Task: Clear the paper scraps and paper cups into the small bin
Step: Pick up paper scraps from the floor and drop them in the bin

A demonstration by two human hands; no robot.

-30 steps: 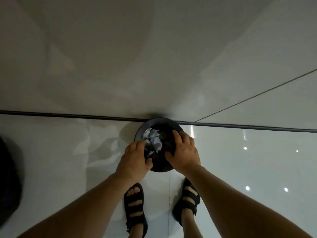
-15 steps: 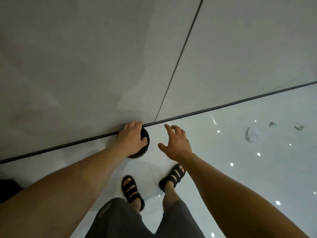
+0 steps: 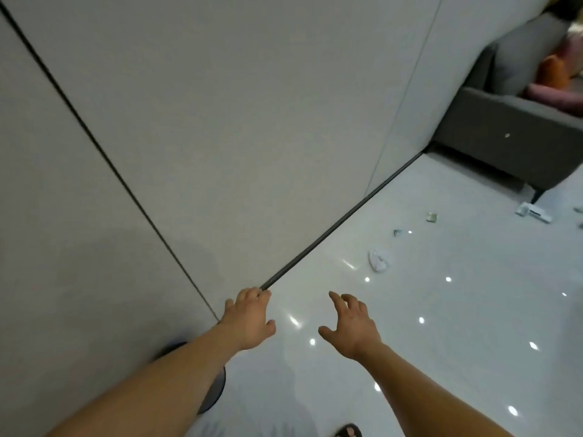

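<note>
Head view: both hands reach out empty above the glossy floor (image 3: pixel 441 326), left hand (image 3: pixel 249 320) loosely extended, right hand (image 3: pixel 353 329) spread wide; the bin (image 3: pixel 216 392) sits half-hidden under the left forearm at the floor's wall edge, paper scraps (image 3: pixel 378 260) well ahead.

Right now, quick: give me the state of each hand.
Left hand: open, fingers relaxed, holding nothing.
Right hand: open, fingers spread, holding nothing.

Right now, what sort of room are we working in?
Probably a home living room: a grey sofa stands by the panelled wall, and paper scraps litter the glossy white floor.
</note>
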